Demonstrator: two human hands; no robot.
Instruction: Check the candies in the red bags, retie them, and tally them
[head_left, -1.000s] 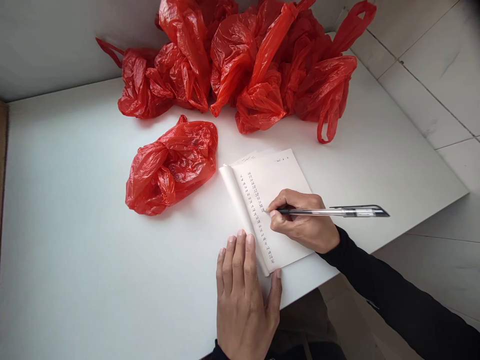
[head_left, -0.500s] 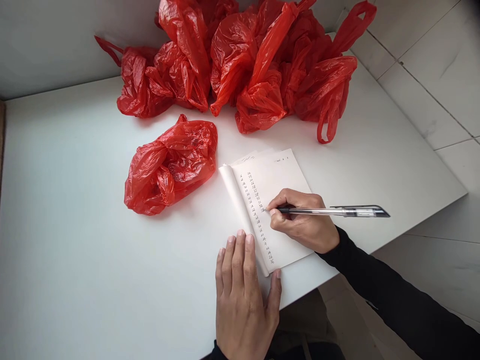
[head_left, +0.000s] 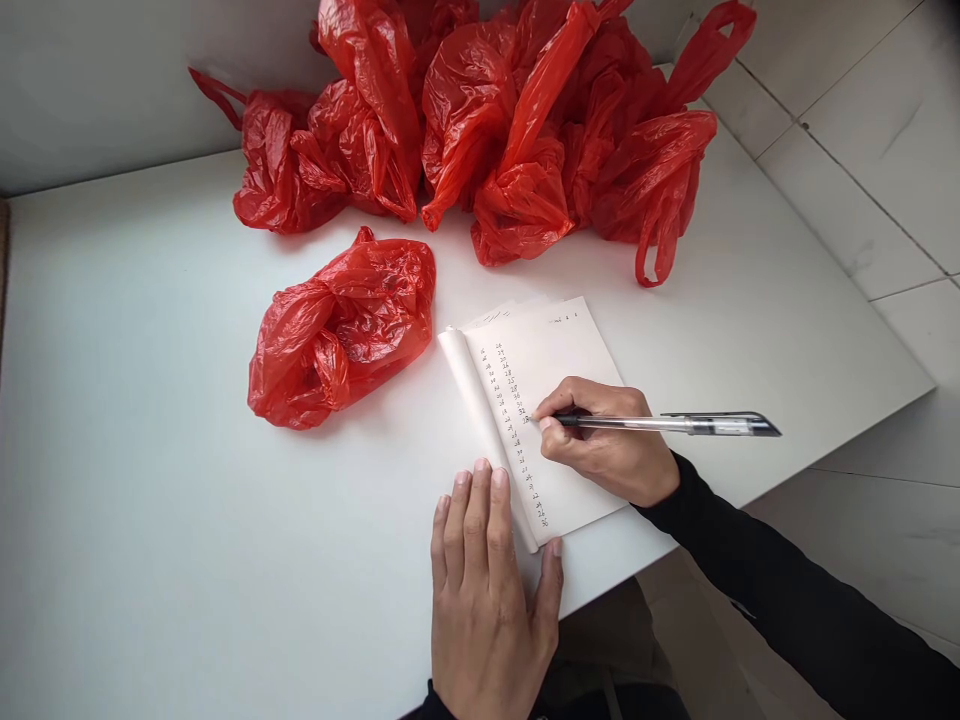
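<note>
My right hand (head_left: 611, 438) is closed around a clear-barrelled pen (head_left: 675, 423) with a dark cap pushed on its back end. The pen's tip rests at the second column of handwritten numbers on a notepad (head_left: 577, 480), just by the lowest figure there. That pad lies near the table's front edge, its earlier pages folded over along the left side. My left hand (head_left: 487, 600) is flat and open, fingertips at the rolled page edge and thumb by the pad's lower corner. A crumpled red plastic bag (head_left: 341, 330) lies to the left of the pad.
Several bunched red plastic bags (head_left: 517, 140) are heaped along the back of the white table (head_left: 165, 480), against a grey wall (head_left: 135, 80). Pale floor tiles (head_left: 862, 180) show beyond the table's right edge.
The view has shifted very slightly. Both hands, the pen and the notepad stay in nearly the same place.
</note>
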